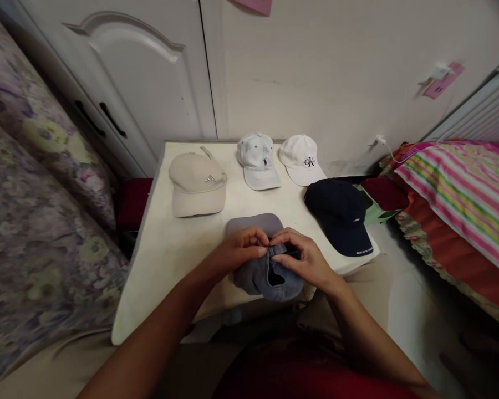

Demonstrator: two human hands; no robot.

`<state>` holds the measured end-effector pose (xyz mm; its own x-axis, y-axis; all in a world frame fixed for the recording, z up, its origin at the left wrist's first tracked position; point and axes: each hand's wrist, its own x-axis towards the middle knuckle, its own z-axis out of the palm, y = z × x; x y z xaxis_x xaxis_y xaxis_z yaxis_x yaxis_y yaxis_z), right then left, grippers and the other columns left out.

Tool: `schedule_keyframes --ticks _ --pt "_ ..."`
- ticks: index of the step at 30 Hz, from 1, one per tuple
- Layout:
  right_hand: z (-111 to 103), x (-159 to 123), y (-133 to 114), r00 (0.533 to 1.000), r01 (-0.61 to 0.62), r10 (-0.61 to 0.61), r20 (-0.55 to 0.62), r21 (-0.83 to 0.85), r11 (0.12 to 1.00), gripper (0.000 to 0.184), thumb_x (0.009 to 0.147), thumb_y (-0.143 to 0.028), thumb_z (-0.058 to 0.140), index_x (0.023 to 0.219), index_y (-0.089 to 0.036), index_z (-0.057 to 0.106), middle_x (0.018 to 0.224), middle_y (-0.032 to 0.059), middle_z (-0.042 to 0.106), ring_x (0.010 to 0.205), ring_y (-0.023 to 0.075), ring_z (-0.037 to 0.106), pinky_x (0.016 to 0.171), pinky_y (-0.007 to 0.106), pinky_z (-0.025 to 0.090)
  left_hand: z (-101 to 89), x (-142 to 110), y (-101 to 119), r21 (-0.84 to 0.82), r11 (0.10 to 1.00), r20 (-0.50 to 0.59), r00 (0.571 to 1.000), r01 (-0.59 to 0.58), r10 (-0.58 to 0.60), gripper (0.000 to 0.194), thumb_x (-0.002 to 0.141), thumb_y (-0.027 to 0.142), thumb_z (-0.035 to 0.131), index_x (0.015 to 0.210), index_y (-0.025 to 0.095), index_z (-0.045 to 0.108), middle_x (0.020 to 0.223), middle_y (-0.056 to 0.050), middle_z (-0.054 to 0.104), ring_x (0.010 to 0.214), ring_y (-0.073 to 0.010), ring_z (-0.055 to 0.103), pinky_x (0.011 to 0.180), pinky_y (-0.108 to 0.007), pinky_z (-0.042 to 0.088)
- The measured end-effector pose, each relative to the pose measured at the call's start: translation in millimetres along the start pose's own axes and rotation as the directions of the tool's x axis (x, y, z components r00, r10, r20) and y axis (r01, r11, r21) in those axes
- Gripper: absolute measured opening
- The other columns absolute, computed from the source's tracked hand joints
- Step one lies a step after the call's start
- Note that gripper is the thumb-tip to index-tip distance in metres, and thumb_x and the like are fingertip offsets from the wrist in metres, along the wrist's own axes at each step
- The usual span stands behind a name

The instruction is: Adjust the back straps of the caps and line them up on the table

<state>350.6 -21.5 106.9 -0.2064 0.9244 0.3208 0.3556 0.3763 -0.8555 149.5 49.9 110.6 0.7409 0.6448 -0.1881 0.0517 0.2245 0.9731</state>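
A grey-blue baseball cap (255,280) lies upturned at the table's near edge, its brim pointing away from me and its back strap opening facing me. My left hand (247,246) pinches the left part of the adjustment strap (278,249) between thumb and fingers. On the strap's other side, my right hand (299,255) has its fingers and thumb closed round it. Both hands nearly meet at the strap, and the fingers cover part of the fastening. To the right of my right hand rests a navy cap (336,210) with white lettering on its brim.
On the cream-topped table (166,249) are a beige cap (197,177), a pale grey cap (255,152) and a white cap (299,152). A floral curtain (37,221) hangs at left, before a white cupboard (137,72). A bed with a striped cover (466,183) stands at right.
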Motion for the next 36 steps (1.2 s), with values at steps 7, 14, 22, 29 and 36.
schedule_keyframes --ticks 7,14,22,29,36 --pt "9.6 -3.6 8.2 0.991 -0.069 0.073 -0.108 0.042 0.997 0.019 0.084 -0.029 0.073 0.102 -0.023 0.069 0.095 0.0028 0.069 0.088 0.0191 0.064 0.078 0.031 0.048 9.2 -0.5 -2.3 0.286 0.947 -0.127 0.974 -0.145 0.188 0.012 0.078 0.023 0.065 0.086 0.019 0.057 0.076 0.002 0.059 0.072 -0.015 0.056 0.065 -0.027 0.042" --pt "14.2 -2.2 9.5 0.987 0.015 -0.021 -0.157 -0.039 0.999 0.016 0.084 -0.027 0.073 0.1 -0.022 0.07 0.091 0.0036 0.068 0.086 0.0195 0.064 0.077 0.032 0.048 17.6 -10.6 2.1 0.647 0.746 -0.224 0.895 -0.16 0.386 0.007 0.081 0.016 0.056 0.076 0.019 0.059 0.076 0.001 0.053 0.072 -0.0159 0.051 0.065 -0.029 0.039" --pt "18.0 -1.4 6.8 0.977 0.116 -0.138 -0.16 -0.14 0.983 0.018 0.087 -0.022 0.07 0.104 -0.022 0.069 0.094 0.0053 0.069 0.088 0.0202 0.065 0.079 0.033 0.051 16.0 -10.1 0.5 0.558 0.792 -0.131 0.915 -0.25 0.381 0.02 0.09 0.024 0.046 0.075 0.02 0.059 0.089 -0.005 0.062 0.09 -0.0201 0.057 0.084 -0.036 0.045" --pt "19.5 -1.6 10.2 0.975 0.169 -0.193 -0.108 -0.198 0.966 0.023 0.088 -0.021 0.069 0.111 -0.023 0.066 0.1 0.0073 0.07 0.094 0.0208 0.066 0.083 0.035 0.053 16.0 -8.6 -5.4 0.274 0.948 -0.186 0.959 -0.159 0.214 0.019 0.083 0.03 0.055 0.068 0.019 0.055 0.089 -0.003 0.064 0.088 -0.0187 0.059 0.082 -0.031 0.046" --pt "16.1 -0.9 9.1 0.974 0.145 -0.181 -0.133 -0.239 0.96 0.022 0.083 -0.019 0.071 0.105 -0.022 0.067 0.092 0.0051 0.07 0.085 0.0193 0.066 0.075 0.033 0.054 15.1 -9.9 -3.4 0.196 0.981 -0.253 0.966 0.006 0.044 0.021 0.079 0.037 0.058 0.075 0.017 0.061 0.062 0.004 0.052 0.054 -0.0105 0.044 0.05 -0.021 0.037"
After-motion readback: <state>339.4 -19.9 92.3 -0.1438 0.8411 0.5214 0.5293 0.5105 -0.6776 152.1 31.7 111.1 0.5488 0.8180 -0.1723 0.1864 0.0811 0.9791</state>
